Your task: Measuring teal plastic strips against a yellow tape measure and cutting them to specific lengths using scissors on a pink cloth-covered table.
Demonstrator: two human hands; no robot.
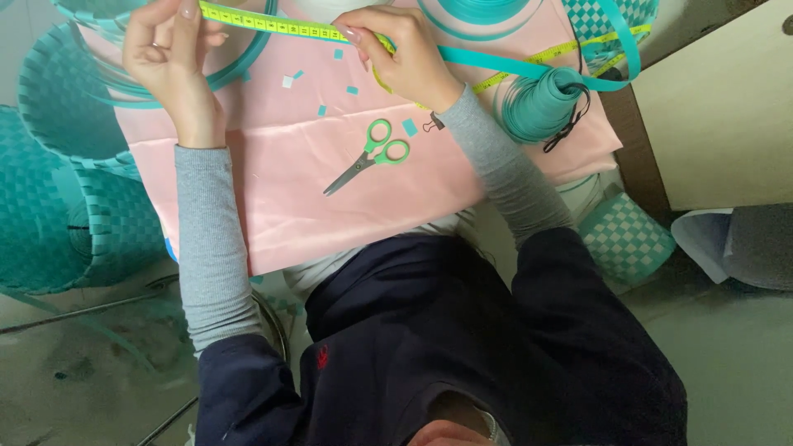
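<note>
My left hand (165, 49) and my right hand (405, 58) pinch a yellow measuring tape (273, 25) stretched tight between them over a pink cloth (273, 206). A teal plastic strap (496, 62) runs from under my right hand toward a coil of the same strap (537, 103) at the right. Green-handled scissors (368, 157) lie shut on the cloth below the tape, apart from both hands. Small teal strap offcuts (351, 89) are scattered on the cloth.
Woven teal baskets (58, 206) stand at the left, and a checked teal-and-white one (628, 239) at the lower right. A black binder clip (432, 125) lies by my right wrist. A beige cabinet (727, 107) is at the right.
</note>
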